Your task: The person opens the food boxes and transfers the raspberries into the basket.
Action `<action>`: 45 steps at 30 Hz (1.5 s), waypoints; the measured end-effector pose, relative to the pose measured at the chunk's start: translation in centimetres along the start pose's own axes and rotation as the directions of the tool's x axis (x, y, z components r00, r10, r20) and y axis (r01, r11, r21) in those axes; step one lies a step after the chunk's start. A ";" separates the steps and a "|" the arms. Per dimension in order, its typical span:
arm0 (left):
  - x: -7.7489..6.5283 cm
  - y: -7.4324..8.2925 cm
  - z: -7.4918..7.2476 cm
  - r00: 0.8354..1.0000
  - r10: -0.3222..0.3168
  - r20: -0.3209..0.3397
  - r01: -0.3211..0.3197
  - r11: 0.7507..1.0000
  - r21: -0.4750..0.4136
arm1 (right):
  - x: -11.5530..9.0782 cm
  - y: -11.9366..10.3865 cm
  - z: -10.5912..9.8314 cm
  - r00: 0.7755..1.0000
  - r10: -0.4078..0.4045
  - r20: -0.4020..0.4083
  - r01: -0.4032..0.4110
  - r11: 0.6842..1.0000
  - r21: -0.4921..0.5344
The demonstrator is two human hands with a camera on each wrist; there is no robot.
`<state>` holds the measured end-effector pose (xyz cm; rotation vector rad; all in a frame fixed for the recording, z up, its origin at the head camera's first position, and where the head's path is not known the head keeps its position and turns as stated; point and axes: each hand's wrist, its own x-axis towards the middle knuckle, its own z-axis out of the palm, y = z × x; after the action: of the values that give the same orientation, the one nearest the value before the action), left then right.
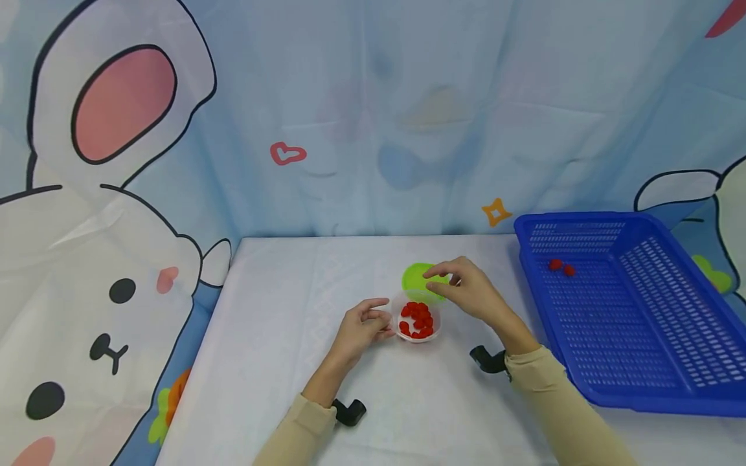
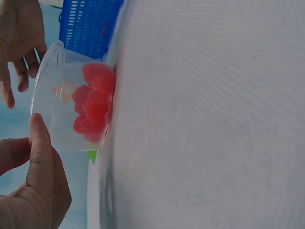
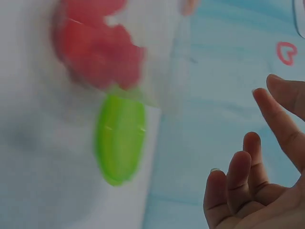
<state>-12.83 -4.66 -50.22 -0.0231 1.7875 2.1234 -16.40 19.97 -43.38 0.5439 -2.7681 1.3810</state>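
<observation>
A clear plastic cup (image 1: 438, 310) with several red raspberries (image 1: 416, 318) inside stands on the white table. My left hand (image 1: 362, 330) holds its left side; in the left wrist view the thumb lies on the rim (image 2: 34, 102) with a finger close behind it. Above a flat, round green thing (image 1: 412, 277) just behind the cup hovers my right hand (image 1: 466, 289). The right wrist view shows that hand's fingers (image 3: 238, 176) bent and spread apart, with nothing between them. Whether the green thing is a lid or a shallow dish cannot be told.
A large blue perforated basket (image 1: 641, 336) stands on the right, with two red raspberries (image 1: 562, 267) near its far left corner. A light blue printed curtain (image 1: 361, 116) hangs behind the table (image 1: 280, 310). Black camera mounts (image 1: 488, 360) stick out from both wrists.
</observation>
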 end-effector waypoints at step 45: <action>0.1 -0.2 -0.3 0.999 0.025 0.026 -0.025 0.999 -0.020 | 0.0 2.2 6.6 0.978 0.010 0.208 0.085 0.894 -0.440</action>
<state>-12.98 -4.90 -50.50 0.0220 1.7605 2.1490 -16.11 16.06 -49.18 0.7421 -3.0688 0.6628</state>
